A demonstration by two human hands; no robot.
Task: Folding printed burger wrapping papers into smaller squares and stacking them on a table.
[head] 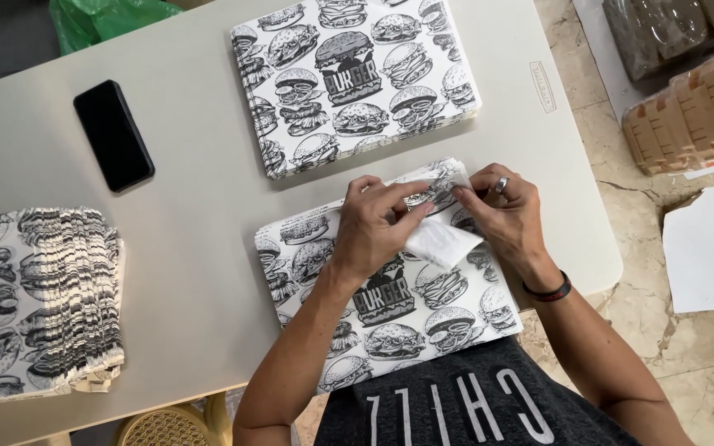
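We pinch the folded paper sheet (440, 211) with both hands' fingers (411, 198). Keeping the edges aligned over the stack (390, 318) should give a clean crease

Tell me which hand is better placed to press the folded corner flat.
Left, probably. The left hand lies flat over the folded corner of the printed sheet; the right hand only pinches the sheet's edge at its fingertips.

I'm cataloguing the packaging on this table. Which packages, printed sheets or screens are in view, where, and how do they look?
Printed sheet, under both hands: black-and-white burger drawings, top corner folded.
Sheet stack, table's far side: square, same print.
Folded pile, left edge: fanned, same print.
Phone, upper left: black, screen dark.
Wrapped bundles, floor at right: brown, in clear plastic.
Green bag, top left.
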